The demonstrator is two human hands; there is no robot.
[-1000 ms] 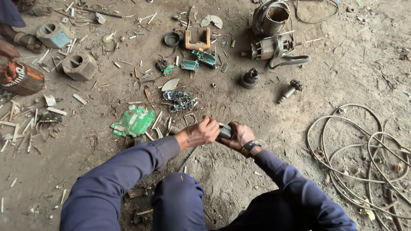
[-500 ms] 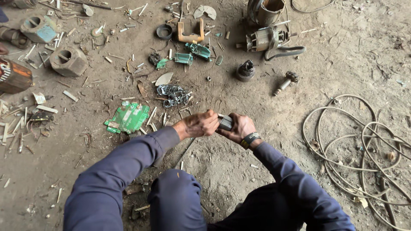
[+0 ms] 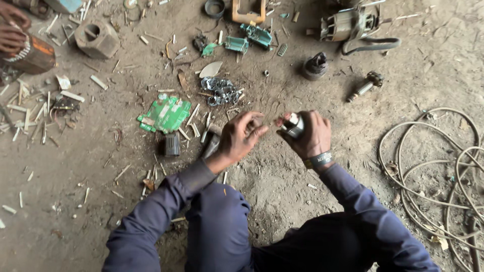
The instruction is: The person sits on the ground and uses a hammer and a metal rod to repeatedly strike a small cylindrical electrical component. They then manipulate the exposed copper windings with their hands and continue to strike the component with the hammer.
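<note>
Metal cylinder (image 3: 294,126), small, silvery and dull, sits clenched in the right hand (image 3: 308,135) above the dirt floor (image 3: 282,181), just beside the left hand (image 3: 241,136). Half a second ago both hands were pressed together over it; now the left hand has drawn apart, its fingers (image 3: 252,121) spread and curled, holding nothing. Nearby lie a flat green circuit board (image 3: 165,114), a tangle of steel rings (image 3: 222,91) and looped pale cable (image 3: 438,166).
</note>
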